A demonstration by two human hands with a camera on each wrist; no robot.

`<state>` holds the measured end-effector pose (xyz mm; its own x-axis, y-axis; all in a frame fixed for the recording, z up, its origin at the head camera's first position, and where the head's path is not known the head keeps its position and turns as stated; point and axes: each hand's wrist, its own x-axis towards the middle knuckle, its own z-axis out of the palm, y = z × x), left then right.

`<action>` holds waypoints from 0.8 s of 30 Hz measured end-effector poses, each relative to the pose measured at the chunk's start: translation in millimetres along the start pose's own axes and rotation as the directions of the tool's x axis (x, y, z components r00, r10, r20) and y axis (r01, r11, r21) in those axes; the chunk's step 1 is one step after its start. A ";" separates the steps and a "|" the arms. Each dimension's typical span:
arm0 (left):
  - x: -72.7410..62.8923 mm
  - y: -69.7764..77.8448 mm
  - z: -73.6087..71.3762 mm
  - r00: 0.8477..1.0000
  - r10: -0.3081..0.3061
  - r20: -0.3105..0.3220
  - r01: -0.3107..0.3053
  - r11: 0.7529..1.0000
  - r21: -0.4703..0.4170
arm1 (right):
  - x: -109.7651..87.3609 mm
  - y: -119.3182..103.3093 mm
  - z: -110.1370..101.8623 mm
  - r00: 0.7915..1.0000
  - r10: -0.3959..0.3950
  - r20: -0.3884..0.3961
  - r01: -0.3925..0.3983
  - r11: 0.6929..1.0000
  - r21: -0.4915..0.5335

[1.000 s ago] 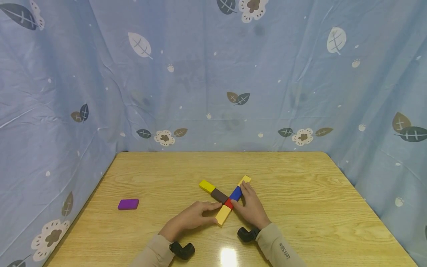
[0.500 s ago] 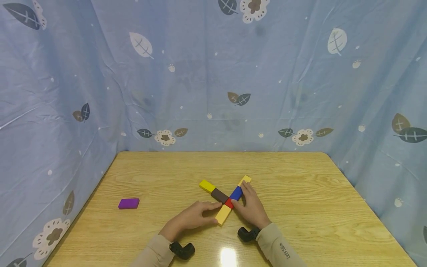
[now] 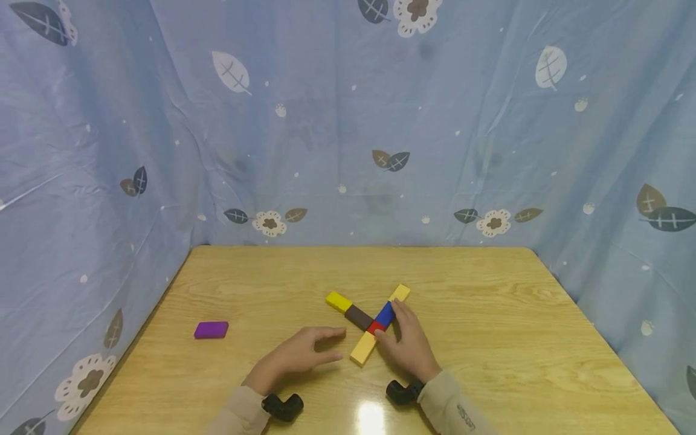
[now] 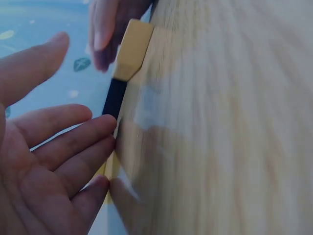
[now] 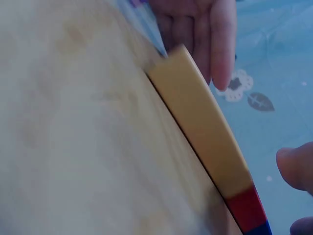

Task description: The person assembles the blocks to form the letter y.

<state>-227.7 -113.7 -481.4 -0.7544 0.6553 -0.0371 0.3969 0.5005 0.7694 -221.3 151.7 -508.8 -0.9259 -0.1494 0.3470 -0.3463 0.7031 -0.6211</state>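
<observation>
Flat coloured blocks lie end to end in a Y shape in the head view. One line runs from the near light-yellow block [image 3: 363, 349] through a red block [image 3: 376, 327] and a blue block [image 3: 384, 315] to the far light-yellow block [image 3: 401, 293]. A dark brown block [image 3: 359, 317] and a bright yellow block [image 3: 339, 301] branch off to the left. My left hand [image 3: 296, 353] is beside the near end, fingers apart, holding nothing. My right hand [image 3: 409, 343] lies along the right side, fingertips by the blue block and thumb by the red one, which it partly covers.
A purple block [image 3: 211, 330] lies by itself on the left of the wooden table [image 3: 489, 314]. Blue patterned cloth [image 3: 337, 121] hangs behind the table and down both sides. A black wrist camera [image 3: 283, 408] sits on the left wrist, another on the right.
My left hand has left the near light-yellow block and drawn back to the left. My right hand has shifted slightly at the blue and red blocks. The block arrangement looks the same.
</observation>
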 end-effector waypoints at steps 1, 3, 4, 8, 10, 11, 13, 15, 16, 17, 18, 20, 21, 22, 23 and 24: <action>-3.3 -0.7 -2.5 1.000 -0.001 -0.011 0.001 1.000 0.003 | -1.4 -1.8 1.0 1.000 -0.010 -0.003 0.010 1.000 0.003; -10.2 -2.3 -7.9 1.000 -0.001 -0.031 0.001 1.000 -0.004 | -4.2 -5.6 3.0 0.999 -0.039 -0.011 0.039 0.999 0.007; -13.8 -3.2 -10.6 0.999 -0.004 -0.043 0.003 1.000 -0.008 | -5.5 -7.4 3.9 0.999 -0.049 -0.014 0.049 0.999 0.006; -30.4 -9.4 -22.5 0.993 -0.005 -0.121 0.005 1.000 -0.001 | -10.0 -12.6 7.1 0.997 -0.071 -0.008 0.071 0.997 0.005; -39.4 -13.3 -28.6 0.984 -0.008 -0.177 0.009 1.000 0.004 | -11.4 -13.7 7.7 0.998 -0.058 0.008 0.058 0.998 0.003; -43.8 -15.2 -31.6 0.978 -0.011 -0.209 0.013 1.000 0.007 | -11.8 -14.1 7.7 0.998 -0.054 0.012 0.054 0.999 0.003; -53.0 -18.4 -37.3 0.960 -0.032 -0.280 0.033 0.999 -0.003 | -12.5 -14.5 7.7 0.999 -0.047 0.020 0.047 0.999 0.001; -62.1 -22.3 -42.0 0.934 -0.055 -0.354 0.052 0.998 -0.018 | -13.5 -14.5 7.9 0.999 -0.048 0.024 0.048 0.999 -0.011; -66.8 -24.3 -44.1 0.918 -0.067 -0.391 0.062 0.998 -0.023 | -13.8 -14.6 7.8 0.998 -0.050 0.025 0.051 0.999 -0.018; -71.4 -26.8 -46.0 0.898 -0.081 -0.431 0.076 0.997 -0.029 | -13.9 -14.4 8.2 0.998 -0.055 0.027 0.056 0.998 -0.030; -75.8 -29.6 -47.7 0.876 -0.090 -0.474 0.087 0.996 -0.029 | -13.9 -14.3 8.5 0.998 -0.060 0.030 0.061 0.997 -0.036; -84.1 -35.9 -51.0 0.824 -0.094 -0.559 0.109 0.994 -0.007 | -13.6 -14.3 9.1 0.997 -0.073 0.035 0.075 0.996 -0.048; -87.7 -38.9 -52.8 0.793 -0.093 -0.602 0.122 0.993 0.007 | -13.2 -14.4 9.4 0.996 -0.077 0.039 0.079 0.996 -0.052; -90.9 -41.5 -54.8 0.760 -0.097 -0.643 0.137 0.990 0.013 | -12.6 -14.5 9.6 0.996 -0.077 0.044 0.079 0.995 -0.054; -93.7 -44.0 -56.8 0.725 -0.101 -0.682 0.155 0.988 0.018 | -12.1 -14.8 9.8 0.996 -0.076 0.048 0.078 0.995 -0.053; -96.1 -46.1 -59.0 0.687 -0.102 -0.719 0.171 0.985 0.023 | -11.6 -15.2 9.9 0.996 -0.074 0.052 0.076 0.996 -0.048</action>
<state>-204.4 -233.1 -475.7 -0.9350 -0.0081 0.3545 0.2739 0.6182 0.7367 -206.8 135.8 -510.3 -0.9045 -0.2367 0.3548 -0.4080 0.7224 -0.5582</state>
